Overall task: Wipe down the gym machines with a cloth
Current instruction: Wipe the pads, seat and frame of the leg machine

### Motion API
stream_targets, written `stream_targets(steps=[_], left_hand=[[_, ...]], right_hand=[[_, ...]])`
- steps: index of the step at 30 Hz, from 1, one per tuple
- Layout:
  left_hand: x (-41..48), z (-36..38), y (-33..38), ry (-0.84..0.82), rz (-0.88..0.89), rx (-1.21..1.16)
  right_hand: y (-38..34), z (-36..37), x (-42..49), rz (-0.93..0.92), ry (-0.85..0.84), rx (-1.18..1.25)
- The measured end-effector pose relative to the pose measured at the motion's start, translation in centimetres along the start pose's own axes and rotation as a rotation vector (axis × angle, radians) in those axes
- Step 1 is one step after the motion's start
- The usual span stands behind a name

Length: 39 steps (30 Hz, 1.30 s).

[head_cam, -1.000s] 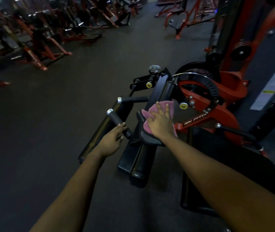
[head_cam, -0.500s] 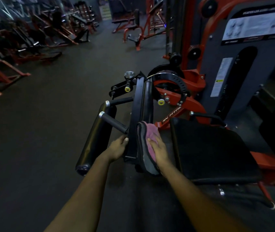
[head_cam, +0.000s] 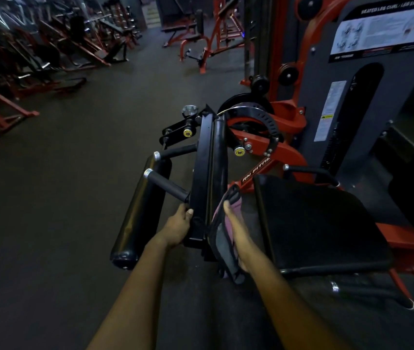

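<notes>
A red and black leg curl machine stands in front of me. Its black upright arm with a long pad runs down the middle of the view. My left hand grips the arm's lower left edge, just below a black handle. My right hand lies straight and flat and presses a pink and grey cloth against the right side of the pad's lower end. A loose end of the cloth hangs below my hand.
A black roller pad sits left of the arm, and the black seat is on the right. The grey weight-stack housing rises at the right. More red machines line the far left and back across dark floor.
My right hand slid the cloth down the pad toward its lower end. My left hand moved off the handle onto the arm's edge. The view shifted right, showing the seat and housing.
</notes>
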<state>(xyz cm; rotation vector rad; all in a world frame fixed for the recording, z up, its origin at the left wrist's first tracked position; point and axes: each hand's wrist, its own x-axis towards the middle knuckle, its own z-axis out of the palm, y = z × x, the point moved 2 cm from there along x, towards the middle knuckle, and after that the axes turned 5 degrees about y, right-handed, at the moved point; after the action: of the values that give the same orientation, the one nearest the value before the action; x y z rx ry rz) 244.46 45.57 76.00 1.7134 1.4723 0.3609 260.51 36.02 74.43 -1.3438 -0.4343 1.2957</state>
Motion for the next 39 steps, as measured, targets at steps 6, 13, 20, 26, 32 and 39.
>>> stream_targets(steps=[6,13,20,26,32,39], left_hand=[[0.4,-0.1,-0.2,-0.004,-0.029,0.001],[-0.2,-0.5,0.0,-0.050,0.019,-0.009],[0.6,-0.7,-0.3,-0.043,-0.051,0.006],[0.5,-0.7,-0.5,-0.048,-0.039,-0.030],[0.6,-0.5,-0.6,-0.044,-0.038,-0.089],[0.3,-0.6,-0.4,-0.026,-0.044,-0.085]], right_hand=[[2.4,-1.3,10.6,-0.041,0.040,0.037],[-0.5,0.4,0.6,0.002,0.059,-0.032],[-3.9,1.1,4.1,-0.095,0.064,0.009],[1.4,-0.5,3.1,0.177,-0.024,0.126],[-1.0,0.4,3.7,0.068,0.022,0.095],[-1.0,0.5,5.7,0.052,0.072,0.031]])
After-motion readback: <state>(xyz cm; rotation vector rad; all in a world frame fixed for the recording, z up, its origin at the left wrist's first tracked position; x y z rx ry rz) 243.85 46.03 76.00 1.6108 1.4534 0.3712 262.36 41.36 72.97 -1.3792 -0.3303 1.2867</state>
